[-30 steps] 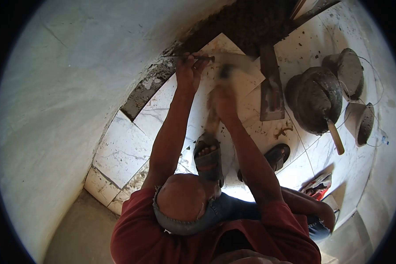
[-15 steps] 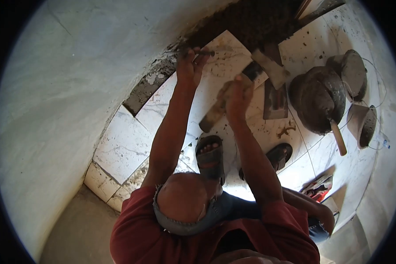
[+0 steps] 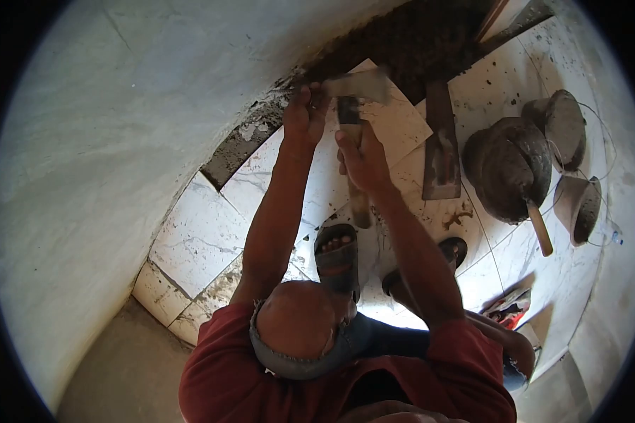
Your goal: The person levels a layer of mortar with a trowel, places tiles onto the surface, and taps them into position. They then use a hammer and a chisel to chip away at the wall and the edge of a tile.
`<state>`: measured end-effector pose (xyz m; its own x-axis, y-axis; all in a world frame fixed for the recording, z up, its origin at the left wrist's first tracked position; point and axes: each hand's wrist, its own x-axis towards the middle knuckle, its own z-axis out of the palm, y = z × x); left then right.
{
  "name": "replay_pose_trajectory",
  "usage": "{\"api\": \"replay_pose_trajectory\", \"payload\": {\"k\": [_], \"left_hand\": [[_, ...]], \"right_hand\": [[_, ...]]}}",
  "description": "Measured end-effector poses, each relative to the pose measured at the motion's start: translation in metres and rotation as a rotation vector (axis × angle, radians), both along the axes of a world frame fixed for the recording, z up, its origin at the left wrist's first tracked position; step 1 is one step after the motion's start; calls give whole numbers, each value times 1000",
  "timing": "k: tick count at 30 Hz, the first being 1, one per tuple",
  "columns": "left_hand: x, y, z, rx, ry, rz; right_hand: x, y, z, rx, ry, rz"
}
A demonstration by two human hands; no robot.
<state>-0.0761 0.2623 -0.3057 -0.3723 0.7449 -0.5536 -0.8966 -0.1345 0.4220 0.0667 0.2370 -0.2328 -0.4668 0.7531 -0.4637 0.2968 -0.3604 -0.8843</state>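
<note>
My right hand (image 3: 363, 158) grips the wooden handle of a hammer (image 3: 360, 204). Its flat, flared metal head is smeared by motion and lies close to the fingers of my left hand (image 3: 305, 116). Those fingers are closed at the wall's foot, around a thin dark rod that is mostly hidden now. Beneath the hammer head a loose pale tile (image 3: 402, 130) rests at an angle on the floor. Along the wall, by my left forearm, runs a gap of rough grey mortar (image 3: 240, 151).
Dark rubble (image 3: 395, 42) fills the far floor edge. To the right lie a flat plastering trowel (image 3: 441, 187), a mortar-coated bowl (image 3: 497, 155) with a wooden-handled tool, and buckets (image 3: 568, 130) with wire handles. My sandalled foot (image 3: 337, 257) stands on the marbled tiles (image 3: 197, 233).
The hammer has swung left and turned; its head moved from the right of the loose tile to beside my left fingers. My left hand stays in nearly the same place.
</note>
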Motion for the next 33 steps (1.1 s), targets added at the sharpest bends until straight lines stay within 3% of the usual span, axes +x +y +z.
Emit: {"api": "replay_pose_trajectory", "payload": {"k": [2,5,7,8,11,16,18,21,27,29,30,31,33], "left_hand": [[1,-10,1,-46,-31,46],[-9,-16,-11,-37,-2,31],[-14,-37,-34,259,-137,-46],[-7,-38,-21,-69,-76,31],[-8,-54,-11,-252,27,-8],[-23,-51,-4,-255,-12,-77],[-37,-44,-7,-87,-355,-35],[-36,-13,6,15,-494,121],[-35,16,32,-55,-439,362],[-39,18,13,0,-462,307],[-40,16,6,6,-462,305],[-39,12,9,16,-390,223],[-43,9,10,35,-318,154]], "right_hand": [[-11,-23,-5,43,298,-369],[-8,-37,6,-86,424,-418],[4,-42,9,-67,407,-393],[12,-42,11,-49,388,-376],[37,-40,17,41,340,-302],[58,-39,25,45,321,-307],[58,-42,26,24,319,-292],[45,-48,24,33,301,-298],[-4,-36,11,323,274,-291],[-22,-18,0,668,-100,-7],[-21,-9,7,416,-220,149],[-18,-10,8,421,-219,146],[-13,-14,6,373,8,-80]]}}
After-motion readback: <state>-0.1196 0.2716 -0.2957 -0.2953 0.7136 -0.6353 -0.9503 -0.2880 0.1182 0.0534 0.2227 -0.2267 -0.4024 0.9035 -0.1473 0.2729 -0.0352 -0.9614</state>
